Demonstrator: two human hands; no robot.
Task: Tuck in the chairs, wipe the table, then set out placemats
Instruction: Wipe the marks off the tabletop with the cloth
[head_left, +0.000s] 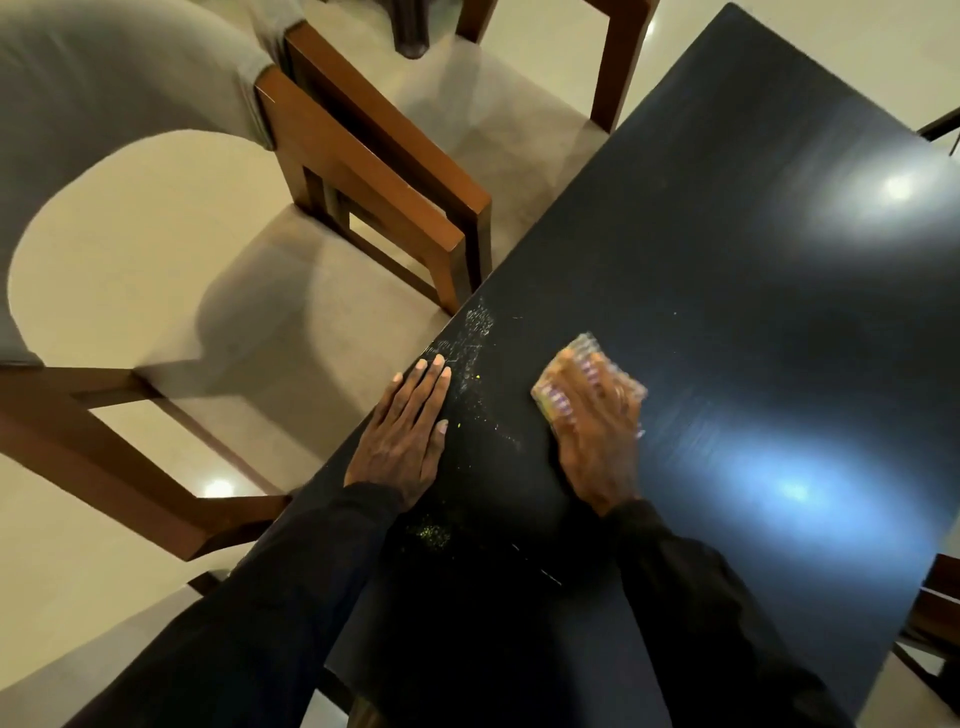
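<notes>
A dark, glossy table (727, 249) fills the right half of the view. My left hand (402, 431) lies flat on its left edge, fingers straight. My right hand (597, 431) presses a small yellow-pink cloth (584, 353) onto the tabletop; the hand is motion-blurred and covers most of the cloth. White and yellowish crumbs (478, 374) are scattered on the table between and ahead of my hands, and a small yellow patch (431, 532) lies by my left wrist. A wooden chair with a beige seat (249, 291) stands to the left, its seat partly under the table edge.
A second wooden chair (395, 130) stands behind the first, also against the table's left side. More chair parts show at the far right edge (935, 613). The floor is pale shiny tile (78, 545). Lamp reflections glare on the tabletop.
</notes>
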